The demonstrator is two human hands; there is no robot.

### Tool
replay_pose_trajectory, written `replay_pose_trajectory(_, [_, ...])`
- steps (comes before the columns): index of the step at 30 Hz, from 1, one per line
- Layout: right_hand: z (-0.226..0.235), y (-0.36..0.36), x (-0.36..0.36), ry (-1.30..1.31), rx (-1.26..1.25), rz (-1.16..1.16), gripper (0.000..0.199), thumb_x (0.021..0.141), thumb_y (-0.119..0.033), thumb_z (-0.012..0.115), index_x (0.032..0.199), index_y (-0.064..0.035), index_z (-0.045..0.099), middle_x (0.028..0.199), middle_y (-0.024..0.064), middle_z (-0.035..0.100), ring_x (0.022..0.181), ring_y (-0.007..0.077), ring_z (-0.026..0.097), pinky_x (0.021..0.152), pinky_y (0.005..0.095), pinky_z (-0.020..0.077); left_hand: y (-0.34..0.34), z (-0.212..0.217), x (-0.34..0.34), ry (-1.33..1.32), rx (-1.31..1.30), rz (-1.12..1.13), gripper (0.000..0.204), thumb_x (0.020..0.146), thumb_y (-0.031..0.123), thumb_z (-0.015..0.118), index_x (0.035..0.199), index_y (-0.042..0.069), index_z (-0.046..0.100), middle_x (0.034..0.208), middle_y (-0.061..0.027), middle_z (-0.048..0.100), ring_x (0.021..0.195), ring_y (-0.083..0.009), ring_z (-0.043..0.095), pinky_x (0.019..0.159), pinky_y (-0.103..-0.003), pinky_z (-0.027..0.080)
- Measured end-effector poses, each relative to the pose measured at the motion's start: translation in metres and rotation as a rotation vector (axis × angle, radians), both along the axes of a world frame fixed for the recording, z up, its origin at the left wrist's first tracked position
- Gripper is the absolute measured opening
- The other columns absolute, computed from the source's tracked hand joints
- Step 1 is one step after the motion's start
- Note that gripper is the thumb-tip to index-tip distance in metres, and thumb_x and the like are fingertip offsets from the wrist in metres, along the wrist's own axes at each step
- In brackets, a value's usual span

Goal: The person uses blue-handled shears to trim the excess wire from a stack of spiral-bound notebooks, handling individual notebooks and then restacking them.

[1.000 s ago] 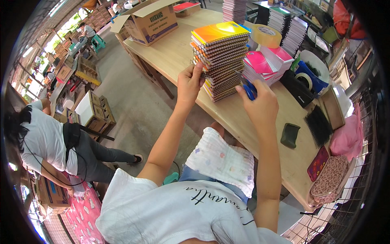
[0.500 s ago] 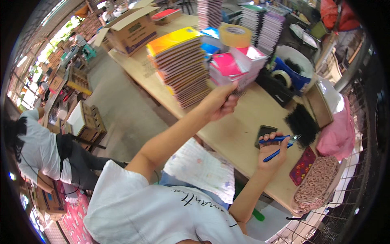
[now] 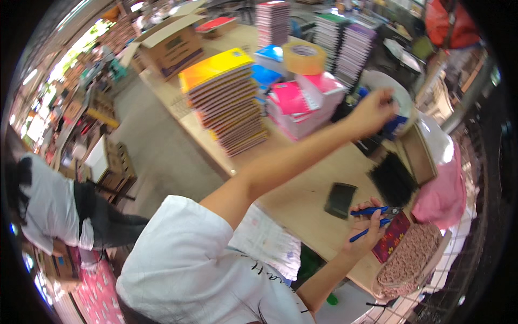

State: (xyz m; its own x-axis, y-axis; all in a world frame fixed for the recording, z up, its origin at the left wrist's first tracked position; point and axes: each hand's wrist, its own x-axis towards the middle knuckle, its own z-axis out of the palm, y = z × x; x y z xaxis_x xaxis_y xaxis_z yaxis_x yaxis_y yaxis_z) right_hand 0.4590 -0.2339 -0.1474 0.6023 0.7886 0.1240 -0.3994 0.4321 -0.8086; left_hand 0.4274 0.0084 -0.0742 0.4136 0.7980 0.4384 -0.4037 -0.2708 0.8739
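Observation:
My left hand [image 3: 375, 113] is stretched far across the table, over a white and blue round bin [image 3: 402, 100]. Motion smears its fingers, and I cannot make out whether anything is in them. In my right hand [image 3: 367, 229] is a pair of blue-handled cutting pliers [image 3: 368, 211], held low at the near right of the table. A dark flat rectangular object [image 3: 340, 200] lies just left of the pliers. Beyond them rests a bundle of thin black strands or coils [image 3: 393, 178]. A dark red patterned pouch [image 3: 391, 237] lies beside my right hand.
Yellow spiral notebooks [image 3: 224, 102] form a tall stack, with pink notebooks [image 3: 305, 110] and a tape roll [image 3: 304, 57] beside it. A cardboard box [image 3: 172, 46] stands far left. A beige textured bag [image 3: 410, 254] sits at the near right, along wire mesh. Another person [image 3: 51, 200] stands left.
My left hand has swung right from beside the pink notebooks to over the bin. My right hand, still gripping the pliers, sits slightly lower in view. The whole view has shifted a little.

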Motion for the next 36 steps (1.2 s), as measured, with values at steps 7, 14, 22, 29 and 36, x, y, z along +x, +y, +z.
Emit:
replay_pose_trajectory(7, [0.074,0.045,-0.113,-1.177,-0.116,0.108,0.031,0.083,-0.021,0.073,0.103,-0.0009,0.059,0.084,0.0101,0.058,0.074,0.0204,0.059,0.069,0.035,0.0484,-0.161,-0.041,-0.282,0.123,0.607,1.031,0.038,0.084,0.007,0.067,0.117,0.003,0.048,0.108,-0.0081,0.051,0.095,-0.0189,0.051,0.088,-0.035,0.041])
replay_pose_trajectory(14, [0.092,0.102,-0.222,-1.598,-0.06,0.023,0.035,0.08,-0.036,0.071,0.095,-0.0067,0.059,0.093,0.013,0.06,0.092,0.0322,0.06,0.074,0.0476,0.0459,-0.139,0.007,-0.368,0.142,0.098,0.906,0.05,0.085,0.005,0.068,0.129,0.003,0.044,0.121,-0.0101,0.051,0.098,-0.0143,0.056,0.079,-0.027,0.053])
replay_pose_trajectory(22, [0.104,0.101,-0.25,-1.722,-0.114,-0.083,0.037,0.08,-0.038,0.071,0.096,-0.0067,0.06,0.095,0.0127,0.061,0.094,0.0317,0.06,0.074,0.0477,0.0463,-0.127,0.013,-0.379,0.207,0.143,0.924,0.022,0.085,0.003,0.07,0.104,-0.002,0.061,0.095,-0.006,0.065,0.085,-0.0113,0.064,0.069,-0.026,0.058])
replay_pose_trajectory(29, [0.111,0.103,-0.256,-1.745,-0.157,-0.037,0.038,0.079,-0.039,0.072,0.096,-0.0065,0.061,0.096,0.0132,0.062,0.094,0.0317,0.062,0.075,0.0476,0.0484,-0.127,0.013,-0.378,0.181,0.158,0.92,0.024,0.083,0.002,0.072,0.103,-0.002,0.061,0.094,-0.0061,0.065,0.083,-0.0106,0.064,0.069,-0.025,0.058])
replay_pose_trajectory(36, [0.116,0.099,-0.255,-1.777,-0.154,-0.056,0.036,0.079,-0.038,0.072,0.093,-0.0063,0.062,0.092,0.0131,0.063,0.09,0.0313,0.063,0.072,0.0461,0.0498,-0.128,0.012,-0.38,0.175,0.182,0.917,0.024,0.083,0.001,0.071,0.105,-0.001,0.06,0.095,-0.006,0.064,0.085,-0.0108,0.064,0.07,-0.025,0.058])
